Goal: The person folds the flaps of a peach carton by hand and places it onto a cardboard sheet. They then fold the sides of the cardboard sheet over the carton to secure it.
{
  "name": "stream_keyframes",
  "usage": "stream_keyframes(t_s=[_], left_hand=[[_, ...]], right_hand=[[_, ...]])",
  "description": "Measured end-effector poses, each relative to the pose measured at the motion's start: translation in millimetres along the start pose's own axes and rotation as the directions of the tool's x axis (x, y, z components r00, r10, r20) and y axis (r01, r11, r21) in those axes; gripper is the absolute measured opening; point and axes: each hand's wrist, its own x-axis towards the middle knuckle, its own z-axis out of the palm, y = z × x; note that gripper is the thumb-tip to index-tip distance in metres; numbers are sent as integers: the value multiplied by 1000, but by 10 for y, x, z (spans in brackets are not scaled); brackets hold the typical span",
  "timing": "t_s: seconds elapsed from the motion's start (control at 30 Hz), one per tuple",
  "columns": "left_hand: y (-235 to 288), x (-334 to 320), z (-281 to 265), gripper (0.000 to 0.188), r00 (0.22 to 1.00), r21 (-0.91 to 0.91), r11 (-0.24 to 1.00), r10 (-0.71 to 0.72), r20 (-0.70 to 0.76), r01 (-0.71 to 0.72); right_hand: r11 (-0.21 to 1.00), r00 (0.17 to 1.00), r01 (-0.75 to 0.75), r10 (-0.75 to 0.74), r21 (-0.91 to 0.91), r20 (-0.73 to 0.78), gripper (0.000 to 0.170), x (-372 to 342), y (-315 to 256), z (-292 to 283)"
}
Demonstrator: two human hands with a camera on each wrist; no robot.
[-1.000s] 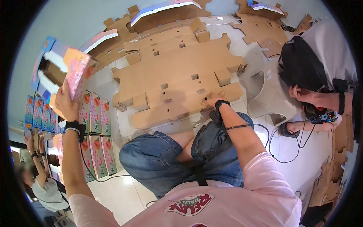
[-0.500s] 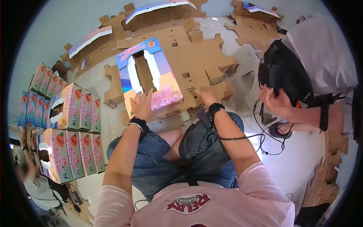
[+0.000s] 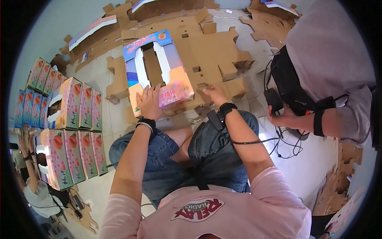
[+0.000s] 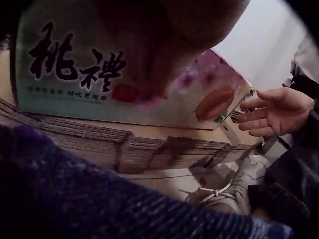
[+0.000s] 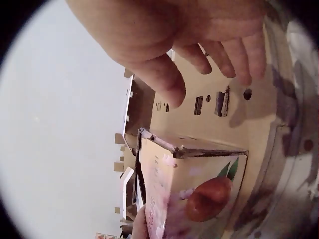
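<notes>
My left hand (image 3: 150, 106) holds the near end of a printed carton (image 3: 178, 87), fingers laid over its orange top panel, while the left wrist view shows a blurred part of that hand against the carton's side face, over the green and pink print. My right hand (image 3: 216, 95) holds nothing: its fingers are extended and slightly spread, just beside the carton's near right corner and over the brown cardboard stack (image 3: 215, 53); whether a fingertip touches the board I cannot tell. The carton lies at the centre of the head view, a little left, flat on that stack and slightly turned, its blue end farther from me and its long cut-out showing bare brown inside between white flaps. Black straps (image 3: 228, 107) circle my wrists, and a cable (image 3: 254, 142) runs from the right one. Below are my denim-covered knees (image 3: 223, 147) and my pink shirt (image 3: 238, 203). At the left of the frame, green-and-pink cartons (image 3: 75, 157) stand in rows, with blue cartons (image 3: 28, 107) behind them. At the right, another person's hand (image 3: 283, 118) is at a black device (image 3: 273, 99), near a black bag (image 3: 292, 79). More cardboard sheets (image 3: 270, 30) lie at the upper right.
</notes>
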Motion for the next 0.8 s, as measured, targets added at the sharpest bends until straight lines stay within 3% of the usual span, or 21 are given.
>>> stream_keyframes(t_s=[0.17,0.23,0.27,0.33,0.4,0.47,0.67,0.73,0.8], left_hand=[[-55,-15,88,100,999,-6,1000,11,-52,-11],[-40,-20,41,100,999,-39,999,10,-39,-11],[-30,-22,14,100,999,-40,999,9,-38,-10],[-19,-23,-34,101,1000,-56,998,-4,9,5],[-24,-20,-36,101,1000,-49,999,-5,10,5],[-25,-26,-48,101,1000,-44,999,-5,16,6],[-20,-9,-32,99,998,-31,999,-26,49,27],[-11,-4,-57,98,997,-42,999,-29,65,31],[-11,-10,-51,98,998,-50,998,-28,60,31]], right_hand=[[995,995,-94,94,17,-21,48,26,150,-24],[992,990,-124,123,-4,74,71,-33,111,-63],[992,989,-125,125,-6,74,71,-73,89,-96],[976,1000,11,-15,217,14,58,-202,16,-188],[905,911,403,-382,136,-157,44,-416,-141,-341],[863,857,495,-468,96,-216,34,-760,-422,-550],[861,772,490,-502,-137,-391,30,-1238,-160,-1175],[781,686,515,-623,-354,-376,29,-1323,-95,-1206],[847,732,458,-531,-270,-427,27,-1411,-20,-1221]])
